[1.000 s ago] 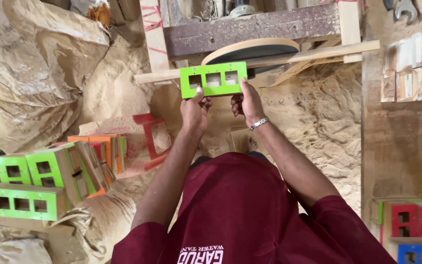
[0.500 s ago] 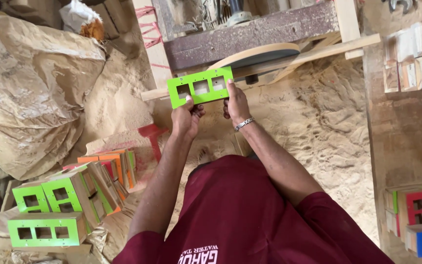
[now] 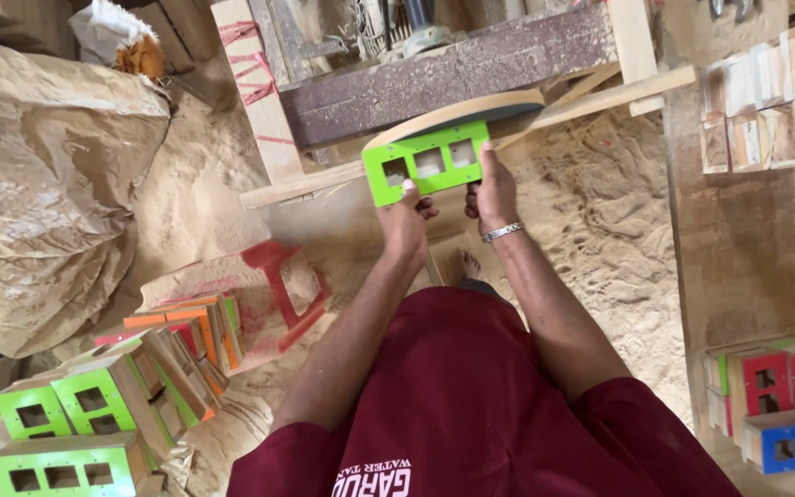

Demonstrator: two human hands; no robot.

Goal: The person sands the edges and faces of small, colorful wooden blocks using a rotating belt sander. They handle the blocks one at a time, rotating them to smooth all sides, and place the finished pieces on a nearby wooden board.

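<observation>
Now tilting the green three-hole wooden box (image 3: 428, 162) against the sanding disc (image 3: 457, 112), left hand (image 3: 404, 224) and right hand (image 3: 492, 190) fingers pinching its lower edge, dust flying

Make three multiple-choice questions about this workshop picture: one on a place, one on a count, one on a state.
1. Where is the pile of green and orange frames?
A. lower left, on the sawdust
B. on the sanding disc
C. top right

2. How many square holes has the held green frame?
A. one
B. three
C. five

3. How is that frame held?
A. by both hands
B. by one hand
C. lying untouched

Key: 1 A, the pile lies lower left. 2 B, three holes show in a row. 3 A, the left hand and right hand both grip it, at the sanding disc.
</observation>
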